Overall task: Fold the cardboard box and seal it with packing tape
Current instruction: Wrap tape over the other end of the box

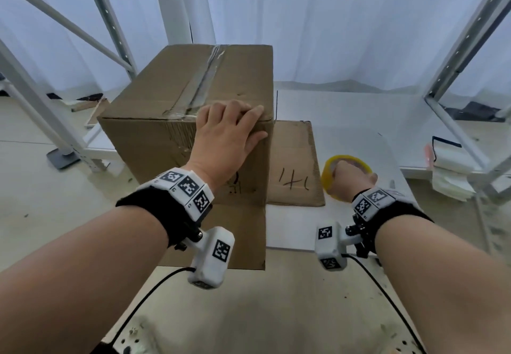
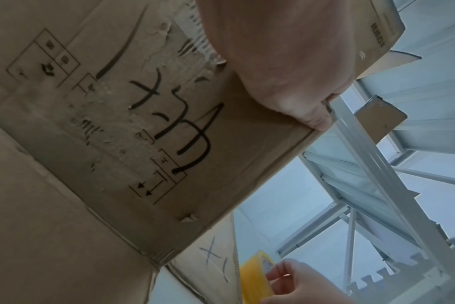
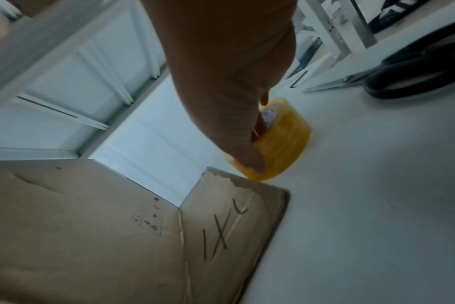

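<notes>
White desk (image 1: pixel 345 121) under everything here, smooth and pale, and the box (image 1: pixel 171 91) stands upright on it, top flaps shut with a strip of clear tape (image 1: pixel 206 77) along the seam. Left hand (image 1: pixel 225 135) is draped over the box's near top edge, fingers curled over the rim, thumb down the front face, gripping the corner. One bottom flap (image 1: pixel 294 160) lies flat on the desk on the box's right, black marker scrawl on it. Right of that flap, the yellow roll (image 1: pixel 330 179) stands on edge on the desk, and the right hand (image 1: pixel 349 181) grasps it, fingers reaching into the core, thumb on the outer rim. From the right wrist, black-handled scissors (image 3: pixel 403 76) lie on the desk, well beyond the roll from the box. Behind the box, white curtains (image 1: pixel 331 22) hang across the back of the room, framed by grey metal shelf posts (image 1: pixel 110 22). Off to the box's far right, a stack of papers (image 1: pixel 448 171) sits at the desk's edge. Pale floor (image 1: pixel 41 188) to the box's left.
</notes>
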